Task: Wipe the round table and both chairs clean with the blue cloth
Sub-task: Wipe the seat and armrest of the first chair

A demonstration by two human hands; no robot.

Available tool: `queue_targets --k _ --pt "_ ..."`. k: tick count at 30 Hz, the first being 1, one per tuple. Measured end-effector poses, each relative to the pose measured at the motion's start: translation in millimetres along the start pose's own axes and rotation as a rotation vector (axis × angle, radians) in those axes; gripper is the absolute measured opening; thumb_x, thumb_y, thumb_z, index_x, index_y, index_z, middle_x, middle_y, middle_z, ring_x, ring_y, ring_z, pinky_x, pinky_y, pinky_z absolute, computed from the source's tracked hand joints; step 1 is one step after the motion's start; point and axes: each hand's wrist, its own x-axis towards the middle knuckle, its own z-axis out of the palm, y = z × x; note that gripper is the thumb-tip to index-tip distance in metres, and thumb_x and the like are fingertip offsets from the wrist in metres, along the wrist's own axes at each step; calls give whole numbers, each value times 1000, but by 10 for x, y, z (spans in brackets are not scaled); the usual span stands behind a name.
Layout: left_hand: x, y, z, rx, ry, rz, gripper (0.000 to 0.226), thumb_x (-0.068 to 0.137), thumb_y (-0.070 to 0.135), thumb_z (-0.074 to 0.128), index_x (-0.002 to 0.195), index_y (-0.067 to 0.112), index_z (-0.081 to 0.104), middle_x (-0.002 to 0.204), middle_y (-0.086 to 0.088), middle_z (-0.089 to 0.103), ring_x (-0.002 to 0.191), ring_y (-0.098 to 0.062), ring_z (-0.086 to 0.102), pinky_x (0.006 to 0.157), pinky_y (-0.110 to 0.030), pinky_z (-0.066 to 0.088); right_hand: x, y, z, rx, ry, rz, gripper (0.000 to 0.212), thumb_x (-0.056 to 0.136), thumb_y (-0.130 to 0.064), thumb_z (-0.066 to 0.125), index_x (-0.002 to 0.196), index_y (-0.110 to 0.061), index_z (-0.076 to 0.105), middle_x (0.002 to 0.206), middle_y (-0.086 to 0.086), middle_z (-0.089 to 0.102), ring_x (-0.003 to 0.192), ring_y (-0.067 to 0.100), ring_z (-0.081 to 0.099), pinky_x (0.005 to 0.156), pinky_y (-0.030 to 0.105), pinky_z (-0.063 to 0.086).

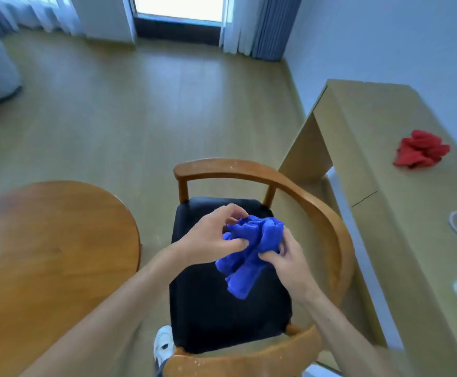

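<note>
The blue cloth point(249, 251) is bunched up in the air above a chair's black seat point(208, 308), held between both hands. The left hand point(211, 238) pinches its left side with thumb and fingers; the right hand point(287, 262) grips its right edge (fingers curled into the folds). The chair's curved wooden armrest point(317, 213) wraps round from 12 to 5 o'clock. The round table point(45, 254) lies at 9 o'clock. At 2 o'clock, a red cloth point(420, 151) sits on a pale desk point(371, 159).
</note>
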Motion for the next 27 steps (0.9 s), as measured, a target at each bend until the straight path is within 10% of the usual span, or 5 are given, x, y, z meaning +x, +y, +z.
queue_targets --k 4,8,15,21,27 --pt "-118 558 44 51 149 105 30 79 35 70 98 46 49 95 20 62 91 -2 62 82 -28 55 -206 -465 -86 219 -74 -27 37 85 -13 49 121 -20 58 119 10 64 114 29 59 100 42 47" --pt "-307 1055 69 136 244 231 29 83 21 70 99 38 53 92 23 60 91 3 59 76 -16 49 -472 -864 -154 114 -38 -97 44 84 -43 67 122 -25 53 117 -4 65 111 13 62 94 28 50" --pt "-762 1526 -527 199 381 135 46 76 -18 44 99 19 60 87 2 66 80 -16 65 71 -26 54 -633 -1416 -435 -33 98 -203 7 93 -19 62 92 -13 59 81 -5 65 77 10 59 74 29 47" --pt "-962 1726 -494 474 42 161 83 66 61 65 138 37 32 135 15 47 115 -4 49 94 -26 42 -649 -1776 -106 -232 69 -302 7 89 -23 67 90 -27 61 77 -15 65 75 6 61 67 19 46" --pt "-939 1699 -805 539 -71 128 29 81 12 57 104 29 52 93 6 62 84 -13 57 74 -32 48 -669 -2065 -50 -323 -41 -367 11 88 -22 68 98 -18 70 87 -1 71 85 15 65 74 25 52"
